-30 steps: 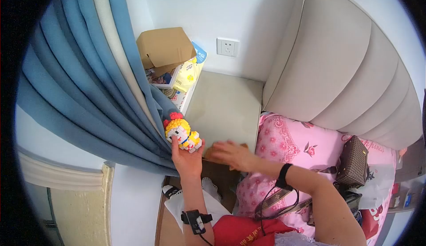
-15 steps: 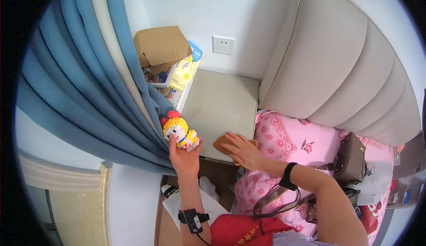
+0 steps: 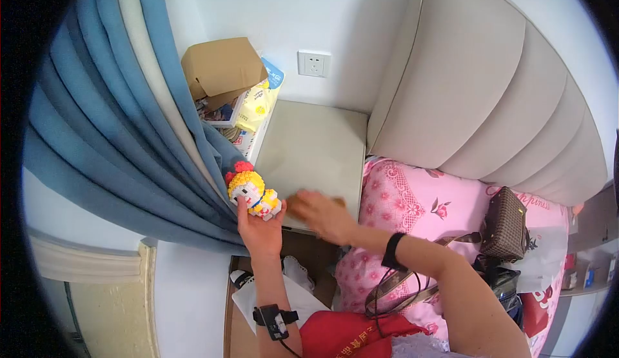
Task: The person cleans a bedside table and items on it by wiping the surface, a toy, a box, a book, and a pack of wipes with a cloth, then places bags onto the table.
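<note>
My left hand (image 3: 263, 237) is closed around a toy figure built of small blocks (image 3: 250, 187), yellow and white with a red bow on top. It is held up by the front left corner of the bedside cabinet (image 3: 316, 142), whose top is pale grey-green. On the cabinet's front edge, my right hand (image 3: 327, 219) presses a brown cloth (image 3: 296, 207) against the surface. That hand is smeared by motion, and its palm covers much of the cloth.
A brown cardboard box (image 3: 222, 68), a yellow packet (image 3: 255, 108) and other items stand at the cabinet's back left. Blue curtains (image 3: 122, 119) hang on the left. To the right are a padded headboard (image 3: 451, 74), pink bedding (image 3: 403, 206) and a brown handbag (image 3: 506, 222).
My right hand has slid left along the cabinet's front edge with the brown cloth, closer to my left hand. The left hand still holds the block figure. The view has shifted slightly.
</note>
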Demonstrator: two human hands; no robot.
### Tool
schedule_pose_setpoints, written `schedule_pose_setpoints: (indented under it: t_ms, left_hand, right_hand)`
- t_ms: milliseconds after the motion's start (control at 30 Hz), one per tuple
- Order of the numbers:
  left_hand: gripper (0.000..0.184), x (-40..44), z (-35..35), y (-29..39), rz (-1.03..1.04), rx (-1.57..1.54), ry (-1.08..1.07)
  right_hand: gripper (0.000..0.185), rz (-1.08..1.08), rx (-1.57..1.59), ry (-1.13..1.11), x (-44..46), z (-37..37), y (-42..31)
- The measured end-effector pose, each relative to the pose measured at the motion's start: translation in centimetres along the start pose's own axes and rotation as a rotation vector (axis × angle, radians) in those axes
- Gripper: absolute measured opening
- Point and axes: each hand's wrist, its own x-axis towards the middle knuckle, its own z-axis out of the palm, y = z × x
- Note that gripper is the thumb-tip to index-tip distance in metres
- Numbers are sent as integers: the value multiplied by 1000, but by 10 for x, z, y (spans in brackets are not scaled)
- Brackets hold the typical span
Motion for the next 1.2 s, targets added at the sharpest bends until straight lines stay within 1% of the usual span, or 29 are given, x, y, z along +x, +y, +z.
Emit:
schedule_pose_setpoints:
  t_ms: [100,133,200,267,333,433,500,567,633,733,800,867,967,1000,1100,1200]
  left_hand:
    - [44,-2,-6,3,-13,-6,7]
    - [44,-3,-6,5,-8,6,15]
    - [44,-6,-7,6,8,18,24]
    - [44,-8,-9,7,28,31,27]
    - [44,-8,-9,7,30,41,6]
    - [44,-3,-9,4,20,40,0]
    - [45,-2,-6,0,20,30,16]
    - [45,-1,0,-3,32,19,39]
    - [45,-1,0,-4,15,10,12]
    - [45,-2,0,-4,15,23,25]
    - [45,1,0,-3,23,26,33]
    - [45,2,-3,-3,24,15,32]
    - [45,1,-2,-5,-2,24,27]
    - [44,2,0,-4,-3,24,16]
    - [43,0,5,-9,-1,17,15]
    - [43,0,6,-11,-7,19,37]
  right_hand:
    - [60,-50,-34,-23,-7,21,4]
    - [65,-17,-44,-77,4,3,13]
    - [65,246,-124,-42,16,-23,52]
    - [66,439,-236,233,22,-22,115]
    - [63,601,-322,402,39,-14,160]
    - [55,426,-356,347,59,1,132]
    - [49,260,-192,314,60,16,72]
    - [48,127,142,164,53,28,6]
    - [49,-19,41,123,20,52,-29]
    - [50,198,59,132,1,29,-33]
    - [55,426,-23,304,-15,29,-5]
    - [62,686,-122,409,-21,14,23]
    - [68,765,-177,564,-13,0,36]
    - [69,726,-109,485,-14,-4,33]
    - [71,774,-183,416,-15,10,32]
    - [73,809,-222,446,-2,13,65]
